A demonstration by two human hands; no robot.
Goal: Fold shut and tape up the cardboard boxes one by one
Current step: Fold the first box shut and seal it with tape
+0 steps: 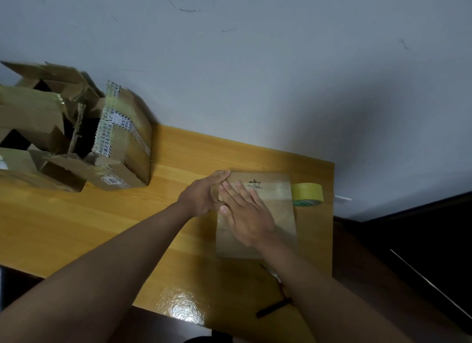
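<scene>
A small flat cardboard box (275, 202) lies shut on the wooden table (127, 227), with glossy clear tape across its top. My right hand (246, 215) lies flat on the lid, fingers straight, pressing the tape down. My left hand (204, 194) rests against the box's left edge, fingers extended along its side near the far corner. A roll of yellow tape (307, 194) stands just beyond the box's right far corner, touching or nearly touching it.
A heap of open and taped cardboard boxes (76, 136) fills the table's far left. A dark pen-like tool (273, 309) lies near the front right edge, partly under my right forearm. The grey wall (255, 74) borders the table's far side; dark floor lies to the right.
</scene>
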